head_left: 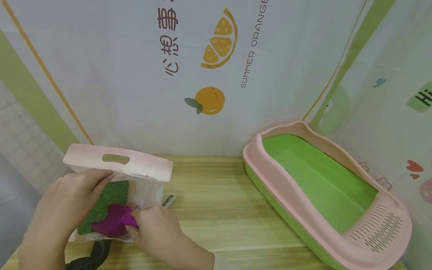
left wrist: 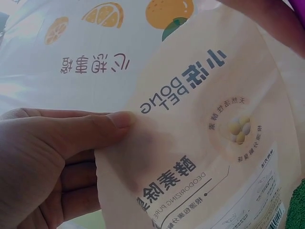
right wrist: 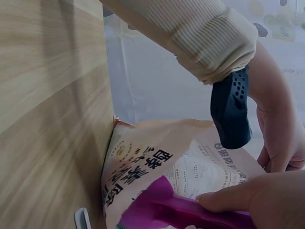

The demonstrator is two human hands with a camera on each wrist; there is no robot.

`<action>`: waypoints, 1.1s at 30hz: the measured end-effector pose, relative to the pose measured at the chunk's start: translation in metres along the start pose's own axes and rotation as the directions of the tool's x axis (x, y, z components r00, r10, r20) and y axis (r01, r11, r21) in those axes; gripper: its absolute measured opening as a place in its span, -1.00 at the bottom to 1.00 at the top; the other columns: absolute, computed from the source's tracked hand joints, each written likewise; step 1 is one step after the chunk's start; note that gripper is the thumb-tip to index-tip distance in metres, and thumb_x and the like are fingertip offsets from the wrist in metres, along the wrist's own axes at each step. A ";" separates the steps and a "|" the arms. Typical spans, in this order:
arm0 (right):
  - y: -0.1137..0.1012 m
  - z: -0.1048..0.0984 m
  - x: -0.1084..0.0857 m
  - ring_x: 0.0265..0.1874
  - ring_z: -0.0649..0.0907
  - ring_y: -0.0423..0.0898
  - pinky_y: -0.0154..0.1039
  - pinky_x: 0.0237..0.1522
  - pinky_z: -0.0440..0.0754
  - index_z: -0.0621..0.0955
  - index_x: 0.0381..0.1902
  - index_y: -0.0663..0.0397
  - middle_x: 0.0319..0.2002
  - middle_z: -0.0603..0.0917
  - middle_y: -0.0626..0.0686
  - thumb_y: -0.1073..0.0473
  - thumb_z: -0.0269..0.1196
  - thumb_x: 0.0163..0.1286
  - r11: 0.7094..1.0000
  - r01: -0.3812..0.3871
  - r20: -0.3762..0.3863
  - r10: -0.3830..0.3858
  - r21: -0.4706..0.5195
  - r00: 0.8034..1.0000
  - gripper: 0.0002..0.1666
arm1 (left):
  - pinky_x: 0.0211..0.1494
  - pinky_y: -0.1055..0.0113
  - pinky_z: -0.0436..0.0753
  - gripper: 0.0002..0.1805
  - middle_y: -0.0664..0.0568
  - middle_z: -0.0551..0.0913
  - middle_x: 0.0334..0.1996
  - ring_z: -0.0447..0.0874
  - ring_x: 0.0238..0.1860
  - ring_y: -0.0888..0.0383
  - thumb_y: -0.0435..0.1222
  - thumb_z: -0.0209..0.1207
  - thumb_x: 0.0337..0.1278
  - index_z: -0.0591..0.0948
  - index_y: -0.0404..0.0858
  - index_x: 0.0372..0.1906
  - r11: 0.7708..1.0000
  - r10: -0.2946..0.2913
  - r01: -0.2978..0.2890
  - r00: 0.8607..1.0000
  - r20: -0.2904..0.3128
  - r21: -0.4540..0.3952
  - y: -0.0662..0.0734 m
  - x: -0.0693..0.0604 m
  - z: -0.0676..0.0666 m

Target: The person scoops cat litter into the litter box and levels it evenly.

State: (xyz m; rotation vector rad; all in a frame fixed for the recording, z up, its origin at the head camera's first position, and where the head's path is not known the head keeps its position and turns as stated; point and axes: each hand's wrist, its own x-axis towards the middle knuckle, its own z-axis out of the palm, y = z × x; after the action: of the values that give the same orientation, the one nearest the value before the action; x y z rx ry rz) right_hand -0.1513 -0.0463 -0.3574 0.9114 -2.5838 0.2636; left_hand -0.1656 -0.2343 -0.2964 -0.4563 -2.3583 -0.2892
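An opened bag [head_left: 145, 193] of green granules [head_left: 109, 198] lies at the left of the wooden table. My left hand [head_left: 72, 195] pinches the bag's torn edge between thumb and fingers; in the left wrist view the hand [left wrist: 57, 157] grips the printed film [left wrist: 190, 124]. My right hand [head_left: 160, 228] holds a purple scoop [head_left: 113, 221] by its handle, with the scoop's head over the granules at the bag's opening. In the right wrist view the scoop [right wrist: 152, 205] is in front of the bag [right wrist: 138, 157], the right hand [right wrist: 267, 198] around its handle.
A green litter tray with a pink rim [head_left: 280, 174] stands at the right of the table [head_left: 209, 210]. A small white object with dark marks [head_left: 168, 201] lies just right of the bag. Printed curtains [head_left: 135, 93] hang behind.
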 end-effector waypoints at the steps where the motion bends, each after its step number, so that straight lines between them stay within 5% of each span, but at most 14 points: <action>1: -0.001 0.000 0.000 -0.77 0.33 -0.46 -0.56 -0.72 0.18 0.50 -0.63 -0.31 -0.73 0.49 -0.34 -0.13 0.37 0.33 1.000 0.002 -0.004 -0.002 0.001 1.000 -0.61 | -0.59 0.14 0.27 -0.91 0.08 0.42 -0.76 0.17 -0.68 0.13 -0.37 0.35 0.16 0.64 -0.23 -0.30 1.000 -0.001 0.001 1.000 0.001 0.001 0.000 0.000 0.000; 12: -0.005 0.004 0.006 -0.78 0.24 -0.46 -0.56 -0.75 0.11 0.63 -0.48 -0.31 -0.75 0.40 -0.35 -0.12 0.38 0.32 1.000 -0.010 -0.028 0.010 0.006 1.000 -0.79 | -0.58 0.18 0.21 -0.91 0.12 0.28 -0.78 0.12 -0.66 0.12 -0.39 0.34 0.17 0.63 -0.19 -0.34 1.000 0.008 -0.008 1.000 -0.024 -0.001 0.001 -0.001 -0.001; 21: -0.006 0.010 0.011 -0.79 0.24 -0.45 -0.57 -0.78 0.08 0.52 -0.60 -0.31 -0.76 0.39 -0.35 -0.14 0.39 0.32 0.999 -0.027 -0.014 0.027 0.018 1.000 -0.64 | -0.56 0.21 0.19 -0.90 0.13 0.26 -0.77 0.11 -0.66 0.13 -0.39 0.35 0.16 0.63 -0.21 -0.32 1.000 0.014 -0.014 1.000 -0.026 0.001 0.002 -0.001 -0.001; 33: -0.010 0.021 0.016 -0.72 0.52 -0.38 -0.47 -0.79 0.13 0.71 -0.30 -0.41 -0.61 0.64 -0.37 -0.26 0.37 0.29 0.996 -0.047 -0.012 0.046 -0.080 0.999 -0.82 | -0.56 0.23 0.17 -0.93 0.15 0.21 -0.77 0.09 -0.65 0.14 -0.36 0.32 0.22 0.62 -0.18 -0.29 1.000 0.016 -0.016 0.999 -0.029 0.000 0.001 -0.003 0.000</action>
State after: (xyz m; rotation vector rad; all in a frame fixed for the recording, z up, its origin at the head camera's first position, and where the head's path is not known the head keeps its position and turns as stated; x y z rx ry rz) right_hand -0.1621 -0.0694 -0.3696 0.8205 -2.5886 0.1750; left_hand -0.1631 -0.2347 -0.2982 -0.4683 -2.3253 -0.2872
